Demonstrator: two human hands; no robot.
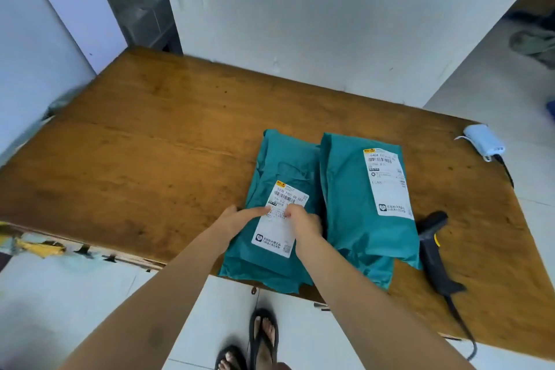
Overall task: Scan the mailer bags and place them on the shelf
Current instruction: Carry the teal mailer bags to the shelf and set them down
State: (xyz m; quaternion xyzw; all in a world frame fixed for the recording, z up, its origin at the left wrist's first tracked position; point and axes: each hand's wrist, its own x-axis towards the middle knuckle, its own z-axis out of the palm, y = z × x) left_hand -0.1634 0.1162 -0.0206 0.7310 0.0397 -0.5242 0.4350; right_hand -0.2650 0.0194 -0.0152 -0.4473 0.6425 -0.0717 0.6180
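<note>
Pressing down on the left bag [270, 165], the left hand [240, 216] lies with its fingers stretched flat across the bag's edge and onto its white label [279, 234]. The right hand [304, 221] sits on the other side of that label, knuckles up and fingers bent, tips on the paper; I cannot tell whether it pinches the label or only touches it. Both hands meet near the label's middle, just below the barcode.

This teal bag lies flat on the bench [135, 159], its near end hanging slightly over the bench's front edge. A right bag [351, 204], also teal and label up, lies touching it on the right and overlaps its edge. Further right of the left bag, beyond the second bag, a black scanner [432, 237] lies on its side, its cable [462, 324] trailing off the front edge. Far to the right and behind, a small white box [483, 143] with a cord rests at the bench's corner.

The bench is worn brown wood. Behind the left bag stands a pale grey panel [330, 24], with a dark gap to its left. Below the bag, on a pale tiled floor [75, 294], the person's feet show in black sandals [264, 336].
</note>
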